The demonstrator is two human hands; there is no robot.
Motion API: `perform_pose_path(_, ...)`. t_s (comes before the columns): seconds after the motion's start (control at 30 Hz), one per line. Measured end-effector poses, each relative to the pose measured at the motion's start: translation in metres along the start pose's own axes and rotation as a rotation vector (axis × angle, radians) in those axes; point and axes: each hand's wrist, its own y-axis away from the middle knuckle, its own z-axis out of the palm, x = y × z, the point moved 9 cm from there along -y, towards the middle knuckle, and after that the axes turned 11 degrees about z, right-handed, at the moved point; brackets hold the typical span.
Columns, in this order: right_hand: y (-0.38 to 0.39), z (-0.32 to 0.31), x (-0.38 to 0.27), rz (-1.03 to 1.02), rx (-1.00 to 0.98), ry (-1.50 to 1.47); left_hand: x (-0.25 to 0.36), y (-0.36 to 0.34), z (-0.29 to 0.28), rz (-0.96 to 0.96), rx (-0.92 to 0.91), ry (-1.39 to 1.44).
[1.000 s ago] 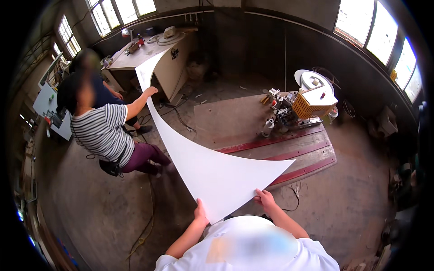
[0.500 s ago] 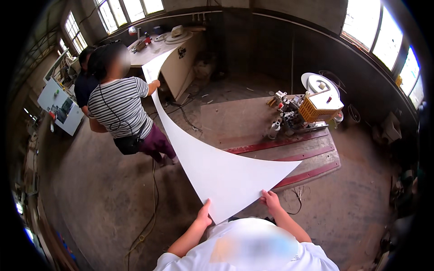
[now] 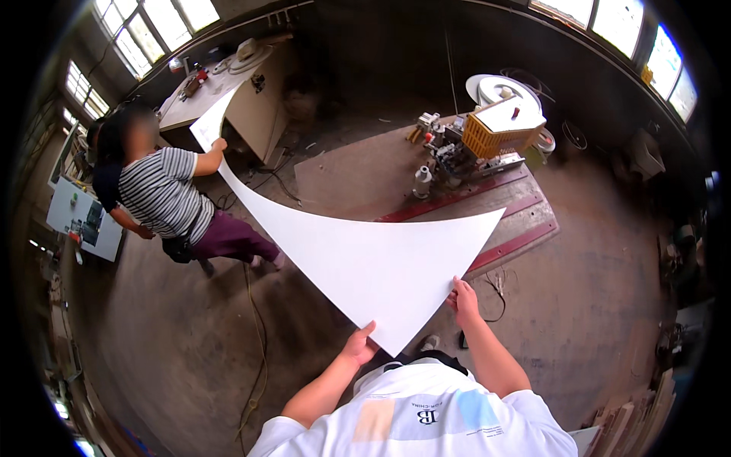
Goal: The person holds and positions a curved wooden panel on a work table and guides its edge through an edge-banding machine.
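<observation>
Swinging slightly since the earlier frame, the large, thin, white panel with a concave curved edge is running its right edge more steeply away from the wearer. At far left, a boxy white cabinet with a dark recess is standing beside a co-worker in a black-and-white striped shirt and purple trousers. The co-worker's bare hand is gripping the panel's narrow far arm, which is overlapping a pale-topped wooden bench in view; whether they are touching, I cannot tell. Below, a thin yellowish cable is lying across the brown floor, which is stretching broadly between co-worker and wearer. Over it the panel is hanging, its long left edge sloping to a pointed near corner. Beside that corner, the wearer's left hand is closing around the edge, thumb on top, fingers mostly hidden. The right hand is pinching the right edge farther up, parted only by the panel's thickness. Beyond, the panel's right tip is overlapping a flat grey-brown board with dark red strips; contact is not showing. On the board, a grey metal machine is standing beside an orange slatted plastic crate. More floor is reaching from the board's right edge toward pale wooden strips.
</observation>
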Motion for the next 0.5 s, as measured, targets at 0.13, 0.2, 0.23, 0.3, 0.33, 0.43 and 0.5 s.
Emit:
perform_pose_path(0.13,0.012,-0.027,0.026,0.09,0.09,-0.018,-0.053,-0.017,0.031,-0.077,-0.06,0.011)
perform_pose_path(0.2,0.027,-0.036,0.039,0.152,0.152,-0.067,-0.08,-0.023,0.053,-0.105,-0.124,0.033)
perform_pose_path(0.23,0.028,-0.044,0.044,0.16,0.169,-0.08,-0.095,-0.021,0.06,-0.126,-0.119,0.027)
perform_pose_path(0.3,0.022,-0.063,0.036,0.023,0.276,-0.192,-0.12,-0.019,0.08,-0.213,-0.173,0.028)
perform_pose_path(0.33,0.017,-0.075,0.03,-0.024,0.324,-0.219,-0.128,-0.02,0.087,-0.194,-0.187,-0.079)
perform_pose_path(0.43,0.023,-0.106,0.008,-0.05,0.484,-0.128,-0.141,-0.029,0.082,-0.254,-0.152,-0.2)
perform_pose_path(0.5,0.029,-0.137,-0.003,-0.049,0.52,-0.127,-0.127,-0.037,0.069,-0.227,-0.128,-0.146)
